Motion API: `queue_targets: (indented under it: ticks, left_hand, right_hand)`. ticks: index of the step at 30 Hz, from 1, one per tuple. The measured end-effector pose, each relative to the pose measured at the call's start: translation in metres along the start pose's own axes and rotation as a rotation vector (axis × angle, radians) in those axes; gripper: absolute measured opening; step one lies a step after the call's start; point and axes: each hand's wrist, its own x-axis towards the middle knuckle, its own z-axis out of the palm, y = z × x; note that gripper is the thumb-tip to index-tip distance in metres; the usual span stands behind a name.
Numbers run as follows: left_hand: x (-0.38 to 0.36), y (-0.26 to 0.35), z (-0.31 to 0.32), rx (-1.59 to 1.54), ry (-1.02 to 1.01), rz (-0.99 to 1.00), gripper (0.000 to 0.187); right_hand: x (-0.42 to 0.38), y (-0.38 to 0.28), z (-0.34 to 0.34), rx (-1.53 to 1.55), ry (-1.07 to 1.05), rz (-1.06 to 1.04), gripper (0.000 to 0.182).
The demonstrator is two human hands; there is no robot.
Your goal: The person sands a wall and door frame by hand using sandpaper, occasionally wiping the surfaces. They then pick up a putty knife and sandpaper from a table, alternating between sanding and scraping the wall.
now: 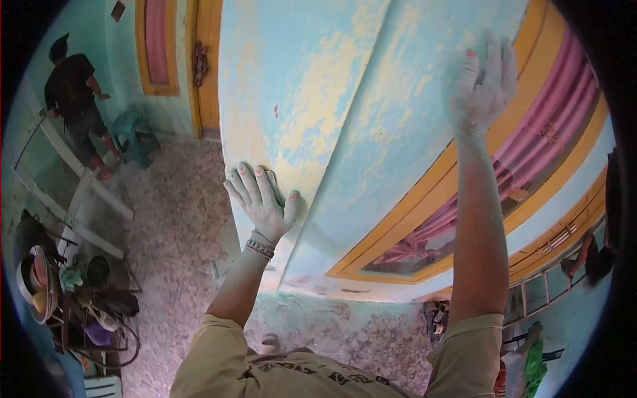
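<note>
Dust coats both of my hands. My left hand (261, 204) lies flat against the wall corner (312, 126), where pale yellow patches show through light blue paint. Its fingers are stretched out, and a thin grey edge shows between the index finger and thumb. A bracelet (260, 247) circles that wrist. Higher up on the right, my right hand (483, 89) is at the blue wall face beside the orange window frame (391, 255). Motion smears its fingers, so I cannot tell whether it holds anything.
A person (74, 93) stands at the far left near a green plastic stool (135, 136). White wooden framing (79, 179) and a rack with bowls (38, 285) line the left side. Pink curtains (531, 146) hang behind the window. A ladder (537, 292) is at the right.
</note>
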Motion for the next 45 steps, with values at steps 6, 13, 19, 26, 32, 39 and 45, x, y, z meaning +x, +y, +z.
queue_targets:
  ticks: [6, 13, 19, 26, 32, 39, 45]
  left_hand:
    - [0.128, 0.035, -0.016, -0.070, 0.043, 0.146, 0.079]
    - [0.134, 0.039, -0.018, -0.129, 0.030, 0.156, 0.066]
    - [0.126, 0.028, -0.022, -0.345, 0.072, 0.163, 0.057]
    - [0.122, 0.028, -0.019, -0.277, 0.079, 0.179, 0.054]
    - [0.121, 0.029, -0.017, -0.221, 0.095, 0.179, 0.055]
    - [0.114, 0.031, -0.017, -0.172, 0.053, 0.172, 0.060]
    - [0.114, 0.033, -0.015, -0.144, 0.041, 0.175, 0.061]
  right_hand:
    - [0.001, -0.003, -0.002, -0.054, 0.013, 0.026, 0.040]
    - [0.002, -0.004, -0.005, -0.057, -0.020, 0.061, 0.040]
    - [0.002, -0.005, -0.005, -0.060, -0.025, 0.064, 0.041]
    - [0.004, -0.003, -0.004, -0.082, -0.009, 0.042, 0.041]
    - [0.008, -0.009, -0.006, -0.065, -0.017, 0.028, 0.041]
    - [0.006, -0.008, -0.008, -0.085, -0.050, 0.039, 0.042]
    - [0.005, -0.006, -0.005, -0.090, -0.033, 0.025, 0.043]
